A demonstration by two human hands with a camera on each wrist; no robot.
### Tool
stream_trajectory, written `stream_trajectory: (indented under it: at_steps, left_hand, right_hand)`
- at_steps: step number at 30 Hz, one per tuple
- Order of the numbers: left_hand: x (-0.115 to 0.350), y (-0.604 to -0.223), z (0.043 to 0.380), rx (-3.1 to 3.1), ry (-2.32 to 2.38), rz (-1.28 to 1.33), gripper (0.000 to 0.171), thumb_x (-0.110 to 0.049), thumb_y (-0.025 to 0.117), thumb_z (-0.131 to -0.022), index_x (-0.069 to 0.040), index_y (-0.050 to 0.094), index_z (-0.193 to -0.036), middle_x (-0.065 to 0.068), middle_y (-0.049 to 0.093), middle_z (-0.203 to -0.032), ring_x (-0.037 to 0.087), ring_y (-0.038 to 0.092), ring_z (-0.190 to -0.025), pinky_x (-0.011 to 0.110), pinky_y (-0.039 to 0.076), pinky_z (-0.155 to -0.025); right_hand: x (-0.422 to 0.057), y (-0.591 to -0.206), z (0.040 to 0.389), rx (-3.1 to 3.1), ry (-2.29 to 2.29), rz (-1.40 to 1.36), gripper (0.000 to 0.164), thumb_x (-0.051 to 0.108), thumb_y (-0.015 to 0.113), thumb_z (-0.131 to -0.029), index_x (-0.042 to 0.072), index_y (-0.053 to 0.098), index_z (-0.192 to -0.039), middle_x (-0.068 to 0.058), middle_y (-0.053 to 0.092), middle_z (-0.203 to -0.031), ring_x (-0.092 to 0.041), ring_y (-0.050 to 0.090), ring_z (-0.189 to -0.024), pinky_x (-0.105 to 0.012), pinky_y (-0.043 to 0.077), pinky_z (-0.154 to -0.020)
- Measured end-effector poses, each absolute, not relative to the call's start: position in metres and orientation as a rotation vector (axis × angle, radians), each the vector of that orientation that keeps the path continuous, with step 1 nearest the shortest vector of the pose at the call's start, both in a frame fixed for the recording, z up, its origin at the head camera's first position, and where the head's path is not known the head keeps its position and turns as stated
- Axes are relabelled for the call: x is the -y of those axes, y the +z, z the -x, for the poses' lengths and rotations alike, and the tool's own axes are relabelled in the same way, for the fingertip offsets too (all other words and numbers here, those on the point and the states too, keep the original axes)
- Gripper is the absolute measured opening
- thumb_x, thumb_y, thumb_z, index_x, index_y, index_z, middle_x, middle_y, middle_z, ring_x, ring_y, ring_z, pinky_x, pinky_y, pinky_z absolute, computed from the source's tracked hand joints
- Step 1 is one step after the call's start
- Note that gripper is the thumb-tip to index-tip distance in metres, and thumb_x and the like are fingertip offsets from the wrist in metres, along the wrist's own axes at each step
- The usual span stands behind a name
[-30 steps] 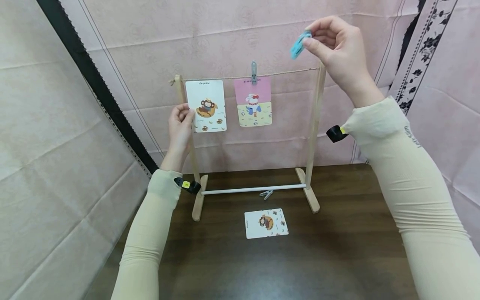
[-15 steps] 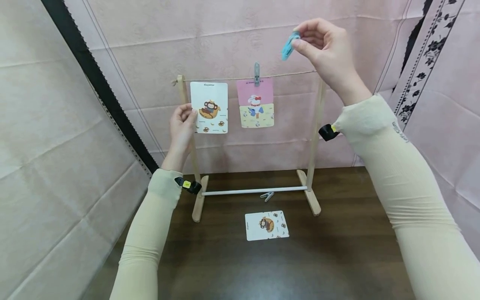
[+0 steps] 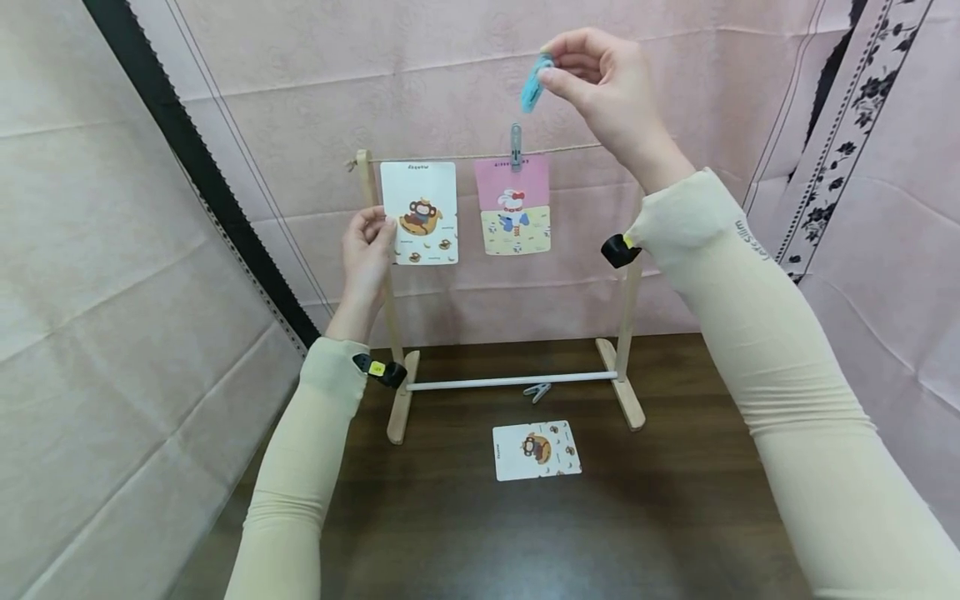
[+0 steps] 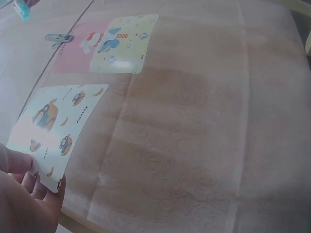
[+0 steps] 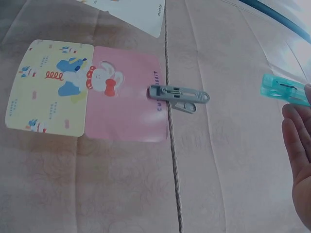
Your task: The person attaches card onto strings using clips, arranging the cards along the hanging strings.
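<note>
My left hand (image 3: 367, 254) pinches the left edge of a white card with a monkey picture (image 3: 420, 237), held upright with its top at the string (image 3: 465, 157). Above the string, my right hand (image 3: 611, 96) pinches a turquoise clothespin (image 3: 534, 83) between thumb and fingers. In the right wrist view the turquoise clothespin (image 5: 284, 89) points toward the string, apart from it. A pink and yellow rabbit card (image 3: 513, 221) hangs from the string by a grey clothespin (image 3: 516, 148), just right of the monkey card.
The string spans a wooden stand with a left post (image 3: 365, 179) and a white lower bar (image 3: 487, 383). On the brown table (image 3: 450, 533) lie another monkey card (image 3: 537, 451) and a grey clothespin (image 3: 537, 392). Pink cloth (image 3: 465, 75) hangs behind.
My right hand has moved left with the turquoise clothespin, from near the right post to above the rabbit card. My left hand keeps the monkey card at the string, nearly still.
</note>
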State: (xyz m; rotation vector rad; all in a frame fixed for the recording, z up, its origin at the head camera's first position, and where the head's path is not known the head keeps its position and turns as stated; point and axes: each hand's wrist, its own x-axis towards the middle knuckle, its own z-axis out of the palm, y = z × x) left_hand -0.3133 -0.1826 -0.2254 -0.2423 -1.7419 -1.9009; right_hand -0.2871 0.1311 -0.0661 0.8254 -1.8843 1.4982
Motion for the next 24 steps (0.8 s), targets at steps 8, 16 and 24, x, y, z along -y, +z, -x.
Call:
stream_trajectory:
  at_steps: [8,16,24]
  left_hand:
    - [0.183,-0.224,0.311,1.75,-1.884,0.223,0.019,-0.008,0.059,-0.102,-0.005,0.059,-0.12,0.005,0.065,-0.104,0.016,0.059,-0.099,0.028,0.047,-0.083]
    - [0.184,-0.221,0.309,1.751,-1.881,0.208,0.018,-0.008,0.059,-0.102,-0.005,0.059,-0.12,0.005,0.064,-0.103,0.016,0.059,-0.098,0.028,0.047,-0.083]
    - [0.185,-0.222,0.308,1.723,-1.901,0.19,0.017,-0.006,0.059,-0.101,-0.005,0.06,-0.118,0.005,0.065,-0.102,0.016,0.059,-0.098,0.027,0.046,-0.082]
  right_hand:
    - [-0.116,-0.059,0.287,1.975,1.452,-0.811,0.016,0.012,0.076,-0.091,0.01,0.073,-0.107,0.002,0.072,-0.099,-0.013,0.064,-0.093,-0.023,0.046,-0.088]
    - [-0.1,-0.052,0.284,2.003,1.406,-0.857,0.016,0.012,0.075,-0.092,0.01,0.074,-0.108,0.002,0.073,-0.098,-0.013,0.064,-0.091,-0.024,0.046,-0.087]
    - [-0.085,-0.052,0.287,2.038,1.386,-0.849,0.016,0.011,0.073,-0.093,0.008,0.073,-0.109,0.003,0.072,-0.096,-0.012,0.065,-0.091,-0.024,0.046,-0.087]
